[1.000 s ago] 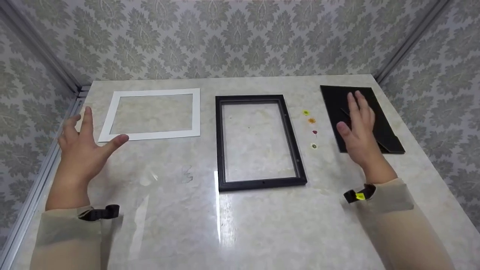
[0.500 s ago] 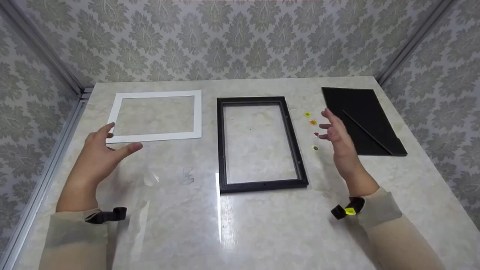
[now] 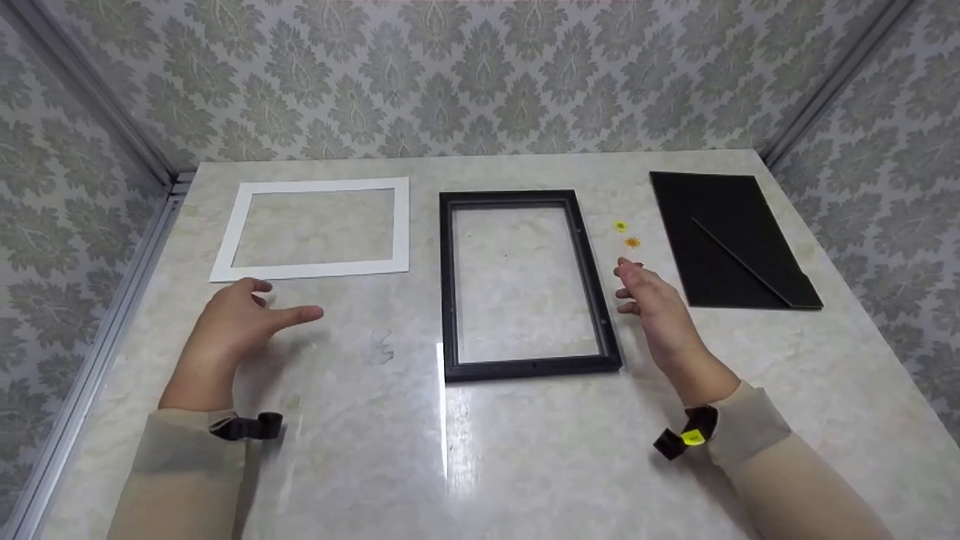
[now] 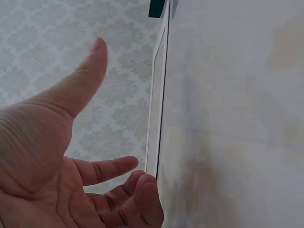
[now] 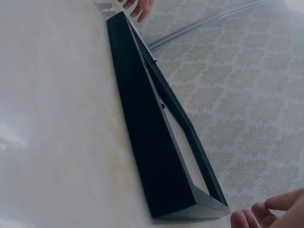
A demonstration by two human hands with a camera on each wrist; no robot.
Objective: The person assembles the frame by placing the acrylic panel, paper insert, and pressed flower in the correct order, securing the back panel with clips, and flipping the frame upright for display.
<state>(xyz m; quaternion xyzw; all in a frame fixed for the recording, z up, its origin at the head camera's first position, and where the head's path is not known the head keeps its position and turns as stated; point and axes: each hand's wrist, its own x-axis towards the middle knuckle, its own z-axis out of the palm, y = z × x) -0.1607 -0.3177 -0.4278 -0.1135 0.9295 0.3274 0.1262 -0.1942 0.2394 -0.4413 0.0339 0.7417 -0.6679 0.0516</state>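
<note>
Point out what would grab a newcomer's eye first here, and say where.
Probably the black frame, lying near the middle of the pale table. Next would come the white border to its left in the head view. The tiny yellow flower and orange flower stand out between the black frame and the black board.

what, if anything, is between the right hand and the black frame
Nothing visible: the head view shows only table between the right hand and black frame. The yellow flower and orange flower lie beyond the hand; what lies under it is hidden.
</note>
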